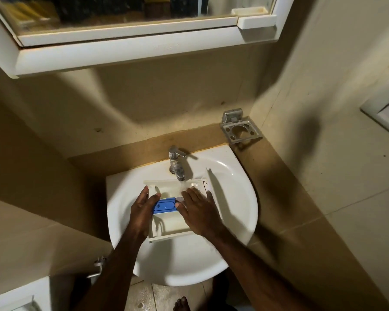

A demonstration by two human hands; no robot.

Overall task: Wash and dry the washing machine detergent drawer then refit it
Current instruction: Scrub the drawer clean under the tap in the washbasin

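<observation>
We look down on a white washbasin [238,198] set into a tan counter, its bowl holding the detergent drawer [173,230], which lies flat across the middle with its long front panel toward the basin's right rim. The drawer is a cream-white plastic tray, stained yellowish inside, divided into compartments; a blue insert [164,206] sits in the middle one. Water runs from the chrome tap [177,162] at the basin's back edge into the drawer's far compartment. Our left hand [142,209] grips the drawer's left wall, thumb curled over onto the blue insert. Our right hand [198,212] lies flat on the drawer's right side, fingers straight and spread. A metal holder [241,127] hangs at the counter's back right corner.
</observation>
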